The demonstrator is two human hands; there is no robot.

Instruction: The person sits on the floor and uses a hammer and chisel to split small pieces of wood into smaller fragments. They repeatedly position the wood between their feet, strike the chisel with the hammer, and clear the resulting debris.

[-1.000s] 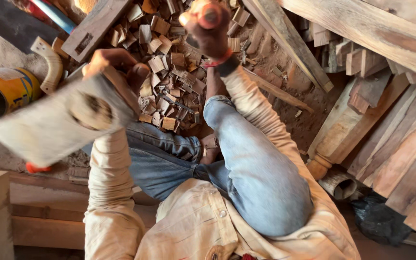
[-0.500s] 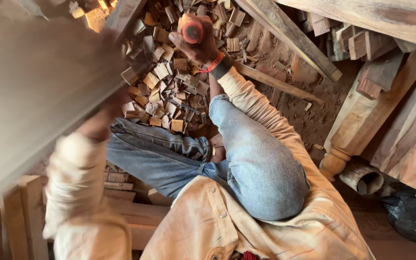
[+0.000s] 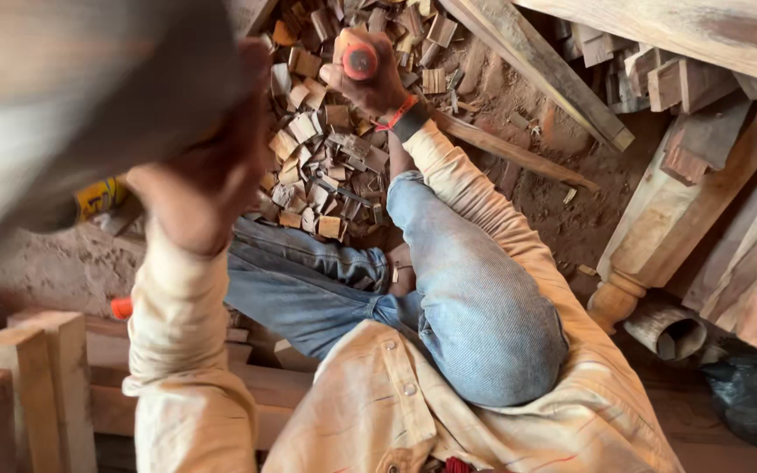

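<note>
My left hand (image 3: 199,188) is raised close to the camera and grips a large pale wooden board (image 3: 72,96) that fills the upper left, blurred. My right hand (image 3: 370,74) is stretched out over a heap of small wood offcuts (image 3: 326,166) and is closed around an orange-handled tool (image 3: 359,60), whose working end is hidden. I sit with bent knees in blue jeans (image 3: 466,298), and a cream shirt covers both arms.
Long timber beams (image 3: 562,83) lie on reddish sawdust at the upper right. A turned wooden leg (image 3: 650,254) and stacked planks (image 3: 746,254) stand at the right. Wooden blocks (image 3: 24,377) sit lower left, with a yellow container (image 3: 102,197) behind the board.
My left hand has lifted the board up toward the camera, so it now covers the upper left. My right hand with the orange-handled tool has stayed out over the offcuts.
</note>
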